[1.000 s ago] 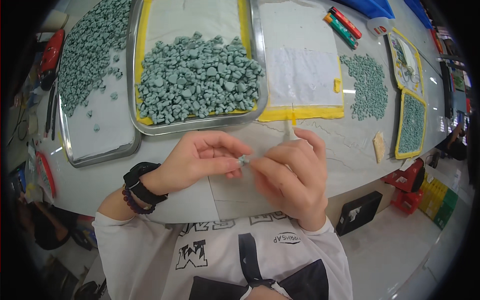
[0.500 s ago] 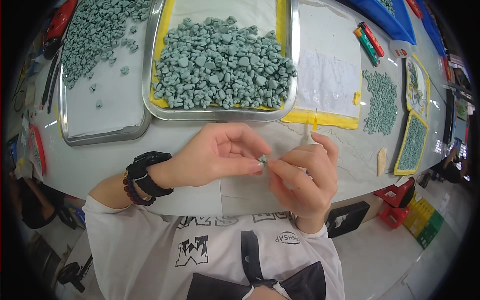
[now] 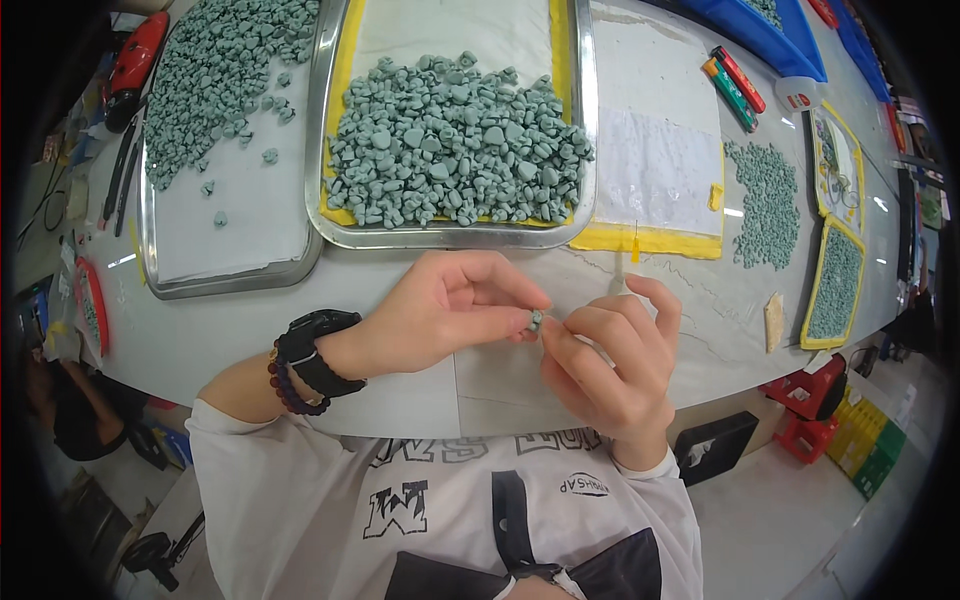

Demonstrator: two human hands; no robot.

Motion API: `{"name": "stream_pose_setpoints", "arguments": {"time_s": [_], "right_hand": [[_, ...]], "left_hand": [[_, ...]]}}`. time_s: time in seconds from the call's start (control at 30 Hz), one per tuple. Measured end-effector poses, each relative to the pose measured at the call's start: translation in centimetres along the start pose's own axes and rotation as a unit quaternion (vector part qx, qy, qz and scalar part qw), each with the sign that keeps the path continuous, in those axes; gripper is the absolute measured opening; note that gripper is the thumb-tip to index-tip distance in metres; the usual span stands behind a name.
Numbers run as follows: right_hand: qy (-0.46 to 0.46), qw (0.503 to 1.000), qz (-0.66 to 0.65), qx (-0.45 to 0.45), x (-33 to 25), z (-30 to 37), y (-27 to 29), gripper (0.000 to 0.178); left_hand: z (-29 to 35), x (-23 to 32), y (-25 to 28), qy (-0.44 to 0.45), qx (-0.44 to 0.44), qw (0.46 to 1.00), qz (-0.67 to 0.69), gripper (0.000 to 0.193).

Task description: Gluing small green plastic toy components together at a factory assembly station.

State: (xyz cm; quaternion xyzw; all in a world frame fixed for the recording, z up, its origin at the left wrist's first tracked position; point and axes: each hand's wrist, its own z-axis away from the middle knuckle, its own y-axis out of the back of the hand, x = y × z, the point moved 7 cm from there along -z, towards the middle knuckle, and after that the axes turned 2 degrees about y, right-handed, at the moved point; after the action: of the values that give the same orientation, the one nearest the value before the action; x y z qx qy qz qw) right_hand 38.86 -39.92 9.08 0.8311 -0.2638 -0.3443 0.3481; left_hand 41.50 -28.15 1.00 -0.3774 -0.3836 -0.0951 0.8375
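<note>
Over the table's near part, my left hand [image 3: 460, 305] pinches a small grey-green piece [image 3: 536, 319] between thumb and fingertips. My right hand [image 3: 615, 365] is closed, its thumb and forefinger close against the same piece; whether they grip it too I cannot tell. A slim whitish applicator bottle [image 3: 619, 283] with a yellow needle tip rises from behind the right fingers, tip pointing away from me, mostly hidden by the hand. Just beyond my hands, a metal tray [image 3: 430, 237] edged inside with yellow tape holds a heap of similar grey-green pieces [image 3: 455, 150].
Left stands another tray [image 3: 235, 235] with loose pieces. A taped white sheet [image 3: 655, 170] lies right of the middle tray. Farther right are red and green lighter-like sticks [image 3: 735, 85], a spread of small pieces [image 3: 765, 205], a yellow-edged tray [image 3: 835, 285] and a blue bin [image 3: 770, 40].
The whole view has shifted slightly, moving the trays a little rightward in the picture. Both hands stay together at the small piece, which now shows more between the fingertips.
</note>
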Motion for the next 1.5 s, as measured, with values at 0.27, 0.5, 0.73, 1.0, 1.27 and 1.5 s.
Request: {"name": "stream_pose_setpoints", "arguments": {"time_s": [0.27, 0.5, 0.73, 1.0, 1.27, 1.5], "right_hand": [[0.003, 1.0, -0.004, -0.001, -0.3, 0.5, -0.5, 0.025], [-0.073, 0.993, -0.083, 0.029, 0.8, 0.5, 0.3, 0.029], [-0.087, 0.986, -0.137, 0.025, 1.4, 0.6, 0.1, 0.03], [-0.09, 0.985, -0.146, 0.022, 1.5, 0.8, -0.1, 0.026], [-0.106, 0.982, -0.156, 0.014, 1.7, 0.8, -0.8, 0.024], [-0.114, 0.975, -0.19, 0.032, 1.1, 0.4, -1.0, 0.025]], "left_hand": [[0.0, 0.1, 0.0, -0.023, 0.028, 0.999, -0.009, 0.019], [0.3, 0.5, -0.1, -0.058, 0.025, 0.998, -0.005, 0.019], [0.8, 1.1, -0.4, -0.14, 0.011, 0.989, -0.047, 0.021], [1.2, 1.6, -0.6, -0.184, 0.038, 0.977, -0.104, 0.023], [1.1, 1.8, -0.1, -0.213, 0.04, 0.96, -0.177, 0.021], [1.8, 2.1, 0.0, -0.228, 0.062, 0.958, -0.165, 0.02]]}}
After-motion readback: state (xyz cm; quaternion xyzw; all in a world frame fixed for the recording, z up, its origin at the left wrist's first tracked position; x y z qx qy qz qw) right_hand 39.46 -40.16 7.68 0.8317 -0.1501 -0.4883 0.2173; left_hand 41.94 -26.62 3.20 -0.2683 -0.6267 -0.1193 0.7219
